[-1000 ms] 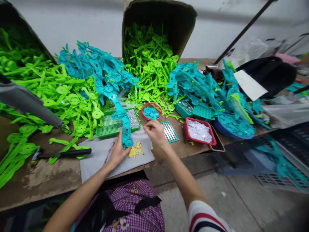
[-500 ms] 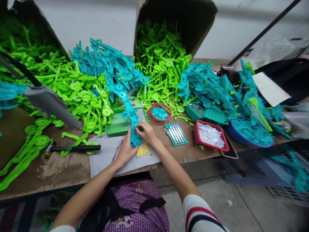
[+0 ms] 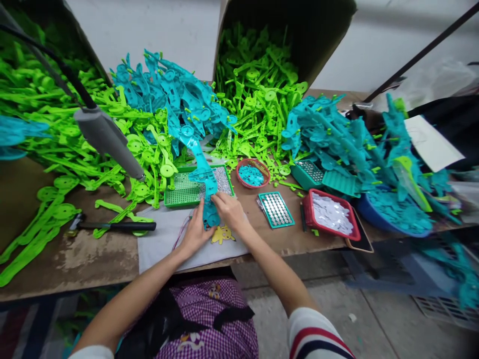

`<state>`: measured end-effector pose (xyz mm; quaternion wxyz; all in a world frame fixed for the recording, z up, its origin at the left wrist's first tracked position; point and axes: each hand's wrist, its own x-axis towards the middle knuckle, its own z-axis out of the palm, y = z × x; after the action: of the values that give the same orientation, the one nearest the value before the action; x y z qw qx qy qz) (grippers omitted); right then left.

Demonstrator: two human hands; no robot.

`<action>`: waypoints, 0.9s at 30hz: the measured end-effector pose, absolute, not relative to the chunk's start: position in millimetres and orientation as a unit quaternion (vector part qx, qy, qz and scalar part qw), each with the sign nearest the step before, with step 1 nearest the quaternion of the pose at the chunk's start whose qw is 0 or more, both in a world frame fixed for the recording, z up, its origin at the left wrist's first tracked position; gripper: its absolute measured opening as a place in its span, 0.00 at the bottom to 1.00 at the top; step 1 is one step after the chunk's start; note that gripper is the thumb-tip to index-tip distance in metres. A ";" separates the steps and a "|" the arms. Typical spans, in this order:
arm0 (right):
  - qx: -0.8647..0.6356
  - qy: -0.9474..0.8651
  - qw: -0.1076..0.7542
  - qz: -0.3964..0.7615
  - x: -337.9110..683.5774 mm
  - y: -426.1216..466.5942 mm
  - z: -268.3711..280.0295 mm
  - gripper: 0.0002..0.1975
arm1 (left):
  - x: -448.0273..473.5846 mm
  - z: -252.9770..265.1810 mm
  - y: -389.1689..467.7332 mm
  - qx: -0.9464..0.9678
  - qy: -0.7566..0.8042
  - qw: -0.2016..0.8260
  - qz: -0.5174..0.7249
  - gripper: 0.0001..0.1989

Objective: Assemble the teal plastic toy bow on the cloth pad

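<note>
Over grey cloth [image 3: 155, 249], left hand's grip [image 3: 194, 231] clasps a long, glossy turquoise part [image 3: 203, 172]; right hand's grip [image 3: 230, 213] unclear.

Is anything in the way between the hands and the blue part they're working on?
Nothing visible is: the left hand holds the blue part near its close end, and the right hand seems to touch it too. The green tray shows beneath the part's middle, not between it and either hand.
</note>
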<state>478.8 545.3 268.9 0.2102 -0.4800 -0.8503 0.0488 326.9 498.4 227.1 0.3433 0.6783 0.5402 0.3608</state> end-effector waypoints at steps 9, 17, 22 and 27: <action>-0.571 -0.737 0.326 0.156 470.0 512.5 265.3 0.24 | 322.0 230.2 498.0 0.689 0.515 0.354 0.368 0.46; -0.548 -0.484 0.577 0.362 448.4 516.7 303.4 0.25 | 314.9 241.8 485.7 0.822 0.388 0.224 0.352 0.47; -0.568 -0.442 0.584 0.376 459.3 470.0 316.9 0.24 | 294.3 263.1 417.7 0.878 0.365 0.135 0.278 0.43; -0.574 -0.501 0.500 0.412 509.6 427.4 306.7 0.24 | 260.9 246.7 336.3 0.788 0.485 0.223 0.308 0.41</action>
<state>509.6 427.4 306.7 0.5000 -0.5739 -0.5010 0.4118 260.9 336.3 246.7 0.2229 0.7875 0.4850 0.3080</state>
